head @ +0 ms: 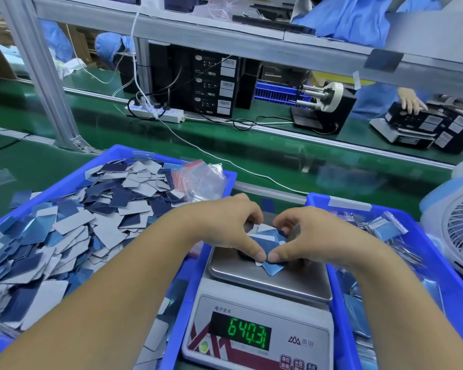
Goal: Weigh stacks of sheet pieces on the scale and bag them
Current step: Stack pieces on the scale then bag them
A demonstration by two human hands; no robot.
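Note:
A small stack of blue and white sheet pieces (269,243) lies on the steel pan of the scale (267,279). My left hand (225,225) and my right hand (305,236) both curl around this stack, thumbs meeting at its near edge, fingers at its far edge. The scale's green display (247,333) reads about 640.3. Many loose sheet pieces fill the blue bin (64,231) on the left. Empty zip bags (198,180) with red strips lie at that bin's far right corner.
A second blue bin (401,236) on the right holds bagged pieces. A white fan (460,236) stands at the far right. Beyond lie a green conveyor belt (251,145), a power strip, black boxes, a tape dispenser and another person's hand on a machine.

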